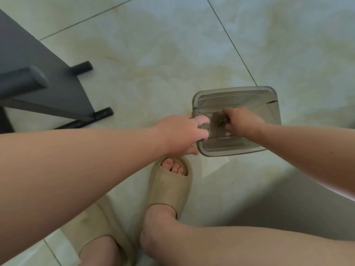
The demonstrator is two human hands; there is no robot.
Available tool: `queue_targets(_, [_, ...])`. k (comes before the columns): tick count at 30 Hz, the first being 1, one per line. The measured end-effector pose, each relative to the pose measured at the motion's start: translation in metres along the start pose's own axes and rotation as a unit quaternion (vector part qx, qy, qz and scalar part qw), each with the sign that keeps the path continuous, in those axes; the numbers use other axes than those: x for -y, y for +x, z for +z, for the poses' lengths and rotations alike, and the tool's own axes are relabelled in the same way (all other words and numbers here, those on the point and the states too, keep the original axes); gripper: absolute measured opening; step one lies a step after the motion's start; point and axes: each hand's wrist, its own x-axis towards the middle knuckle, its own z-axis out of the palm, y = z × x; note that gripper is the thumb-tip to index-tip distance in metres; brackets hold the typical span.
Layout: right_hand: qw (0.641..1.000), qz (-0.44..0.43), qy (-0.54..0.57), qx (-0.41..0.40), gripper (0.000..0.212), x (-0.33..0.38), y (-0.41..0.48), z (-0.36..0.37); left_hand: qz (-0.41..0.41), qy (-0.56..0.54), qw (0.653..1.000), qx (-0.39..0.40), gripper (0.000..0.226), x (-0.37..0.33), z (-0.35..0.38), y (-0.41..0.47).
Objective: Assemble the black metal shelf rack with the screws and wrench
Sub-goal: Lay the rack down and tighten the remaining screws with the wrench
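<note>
A translucent grey plastic box (238, 96) stands on the floor tiles at centre right. My left hand (182, 133), with a ring on one finger, grips the box's left rim, fingers curled over the edge. My right hand (242, 121) reaches inside the box with curled fingers around small metal hardware (222, 122), which looks like screws or nuts. The black metal shelf rack (44, 73) stands at the upper left, its flat panel and round-ended tubes raised off the floor. No wrench is visible.
My feet in beige slide sandals (171, 187) are planted on the pale marble-pattern tile floor (172, 54), just below the box. A grey shadowed area lies at the lower right. Bare floor stretches between the rack and the box.
</note>
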Motion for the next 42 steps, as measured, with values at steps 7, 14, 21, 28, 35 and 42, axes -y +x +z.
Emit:
queue_targets(7, [0.999, -0.021, 0.019, -0.037, 0.012, 0.026, -0.038, -0.051, -0.055, 0.02, 0.998, 0.028, 0.05, -0.006, -0.045, -0.045])
queue_targets(14, [0.983, -0.055, 0.075, -0.156, 0.015, 0.085, -0.118, -0.134, -0.259, -0.217, 0.939, 0.056, 0.029, -0.013, -0.122, -0.117])
queue_targets(21, [0.93, -0.184, 0.192, -0.252, 0.009, 0.194, -0.202, -0.192, -0.347, -0.65, 0.658, -0.158, 0.035, 0.001, -0.16, -0.221])
queue_targets(28, [0.889, -0.327, 0.198, -0.251, 0.007, 0.308, -0.241, -0.209, -0.255, -0.838, 0.424, -0.233, 0.055, 0.026, -0.151, -0.3])
queue_targets(35, [0.896, -0.379, 0.113, -0.201, 0.02, 0.365, -0.225, -0.205, -0.255, -0.859, 0.349, -0.274, 0.051, 0.056, -0.136, -0.327])
queue_targets(42, [0.935, -0.303, 0.057, -0.172, 0.024, 0.357, -0.18, -0.187, -0.338, -0.777, 0.345, -0.403, 0.027, 0.097, -0.115, -0.333])
